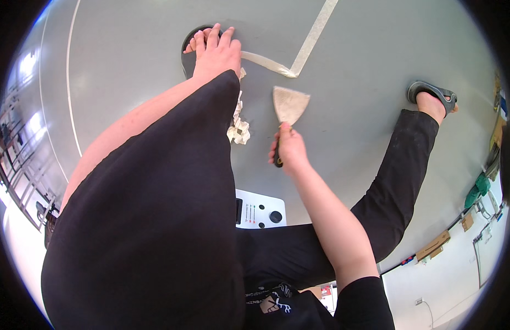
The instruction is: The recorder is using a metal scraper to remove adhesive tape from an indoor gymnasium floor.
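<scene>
My right hand [291, 149] grips the dark handle of a scraper [291, 105], its wide blade pointing away from me above the grey floor. My left hand [217, 53] is spread over my left foot beside a dark slipper [188, 62], and nothing shows in its fingers. A strip of whitish tape [265, 63] runs from beside that hand to a corner, where it meets a straight floor tape line [315, 37]. The strip curves and looks partly loose; its left end is hidden behind the hand. Crumpled tape scraps [239, 131] lie along my left trouser leg.
A white device with black knobs [275, 216] sits under my bent right leg [403, 177]. My right foot in a dark slipper [432, 95] is out to the right. Cardboard [433, 245] and a green bag [478, 189] lie along the right wall; metal racks [20, 177] stand far left.
</scene>
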`<action>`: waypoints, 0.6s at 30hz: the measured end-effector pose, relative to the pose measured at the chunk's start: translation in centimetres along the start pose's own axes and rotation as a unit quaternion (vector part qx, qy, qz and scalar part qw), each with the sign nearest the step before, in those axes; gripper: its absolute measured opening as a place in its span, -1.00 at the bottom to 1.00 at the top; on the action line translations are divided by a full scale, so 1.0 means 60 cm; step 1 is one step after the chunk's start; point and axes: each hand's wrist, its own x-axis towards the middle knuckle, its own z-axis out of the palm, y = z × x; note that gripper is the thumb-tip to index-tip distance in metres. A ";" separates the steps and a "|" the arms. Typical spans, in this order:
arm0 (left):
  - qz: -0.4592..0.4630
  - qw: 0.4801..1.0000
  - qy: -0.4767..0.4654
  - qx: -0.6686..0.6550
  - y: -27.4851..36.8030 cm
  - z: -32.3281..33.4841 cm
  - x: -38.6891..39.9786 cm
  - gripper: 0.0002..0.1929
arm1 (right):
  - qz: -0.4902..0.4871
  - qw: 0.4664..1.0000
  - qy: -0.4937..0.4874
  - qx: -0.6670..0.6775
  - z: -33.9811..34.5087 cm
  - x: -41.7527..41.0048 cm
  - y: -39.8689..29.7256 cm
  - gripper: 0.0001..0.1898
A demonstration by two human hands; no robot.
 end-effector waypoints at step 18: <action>0.003 0.999 -0.029 -0.041 -0.001 0.000 0.003 -0.66 | 0.009 0.998 -0.037 -0.052 0.006 0.008 0.012 -0.53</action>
